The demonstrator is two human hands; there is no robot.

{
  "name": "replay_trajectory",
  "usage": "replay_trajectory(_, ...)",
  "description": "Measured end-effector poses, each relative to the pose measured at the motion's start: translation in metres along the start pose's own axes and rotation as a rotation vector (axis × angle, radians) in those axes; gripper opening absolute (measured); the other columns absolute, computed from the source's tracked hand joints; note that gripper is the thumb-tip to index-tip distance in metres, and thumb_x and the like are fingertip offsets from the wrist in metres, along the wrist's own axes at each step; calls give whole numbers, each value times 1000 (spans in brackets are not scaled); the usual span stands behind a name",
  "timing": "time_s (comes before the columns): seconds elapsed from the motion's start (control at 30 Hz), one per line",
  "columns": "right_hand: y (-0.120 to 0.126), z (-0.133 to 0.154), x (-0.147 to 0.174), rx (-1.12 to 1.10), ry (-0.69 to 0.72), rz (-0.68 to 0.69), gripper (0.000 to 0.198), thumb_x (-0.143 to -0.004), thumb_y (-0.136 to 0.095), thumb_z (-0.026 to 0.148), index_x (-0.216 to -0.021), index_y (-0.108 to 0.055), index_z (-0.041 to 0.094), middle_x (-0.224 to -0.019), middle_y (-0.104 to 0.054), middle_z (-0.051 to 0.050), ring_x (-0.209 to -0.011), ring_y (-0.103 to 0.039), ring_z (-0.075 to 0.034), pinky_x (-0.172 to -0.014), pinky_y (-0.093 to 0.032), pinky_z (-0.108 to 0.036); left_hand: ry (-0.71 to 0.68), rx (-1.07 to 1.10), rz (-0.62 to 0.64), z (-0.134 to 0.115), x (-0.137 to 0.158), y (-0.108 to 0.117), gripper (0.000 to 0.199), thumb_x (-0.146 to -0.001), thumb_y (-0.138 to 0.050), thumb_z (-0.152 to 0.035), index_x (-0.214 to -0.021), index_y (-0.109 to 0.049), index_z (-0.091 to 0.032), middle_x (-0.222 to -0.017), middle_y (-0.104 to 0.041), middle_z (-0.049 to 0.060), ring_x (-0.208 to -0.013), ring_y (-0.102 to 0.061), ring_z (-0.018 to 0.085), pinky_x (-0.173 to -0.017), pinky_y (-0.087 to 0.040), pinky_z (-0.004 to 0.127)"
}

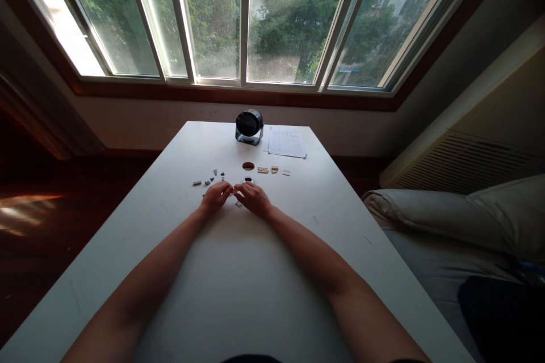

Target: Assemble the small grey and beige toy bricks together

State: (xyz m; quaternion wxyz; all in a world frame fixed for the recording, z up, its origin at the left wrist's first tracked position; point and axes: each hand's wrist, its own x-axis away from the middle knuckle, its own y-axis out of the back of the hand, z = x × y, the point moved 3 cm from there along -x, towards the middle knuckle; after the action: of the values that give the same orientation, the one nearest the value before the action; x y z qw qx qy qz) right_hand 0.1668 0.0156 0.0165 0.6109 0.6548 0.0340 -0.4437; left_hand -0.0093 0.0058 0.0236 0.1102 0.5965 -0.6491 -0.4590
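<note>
**Fine two-handed work, up close**

Nearest me on the worktop [238, 272], a small pale piece [238, 203] lies just short of the right hand [254, 197]. That hand and the left hand [218, 194] meet at curled, narrow fingertips; I can't make out what, if anything, they pinch. I judge this to be small-part handling, with the next move calling for light, steady fingers. Beyond, grey parts [196, 183] sit left, tan pieces [263, 170] right, and a black round device [249, 125] farthest.

table [247, 272] under left hand [217, 195] and right hand [254, 197]: white | small pieces [196, 183] left of left hand: dark grey | blocks [263, 170] beyond right hand: tan, dotted | round device [249, 123] farther beyond: black | sheet [286, 142] beyond right hand: white, grey print
</note>
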Motion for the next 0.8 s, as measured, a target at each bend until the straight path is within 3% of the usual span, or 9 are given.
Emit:
replay_trajectory(0.27, -1, -3, 2, 50, -8, 2, 21, -102, -43, 25, -90, -60, 21, -77, -62, -2, -76, -52, -15, -67, -35, -26, 15, 26, 3, -1, 1, 1, 37, -99, -38, -39, -81, -63, -20, -81, -66, 4, -79, -60, 19, -76, -46, 31)
replay_trajectory(0.53, -2, -5, 2, 8, -2, -14, 14, -101, -48, 27, -106, -59, 20, -88, -66, -4, -86, -57, -16, -72, -39, -27, -26, 12, -3, 0, 1, 0, 37, -99, -40, -40, -76, -61, -19, -78, -65, 4, -75, -58, 17, -71, -43, 29)
replay_trajectory(0.8, -1, -5, 2, 29, 49, 9, 15, -102, -45, 26, -100, -60, 22, -86, -65, -3, -84, -56, -15, -71, -38, -26, 0, 79, 18, 4, 0, -2, 42, -99, -37, -42, -71, -58, -18, -73, -65, 3, -69, -58, 16, -68, -42, 27)
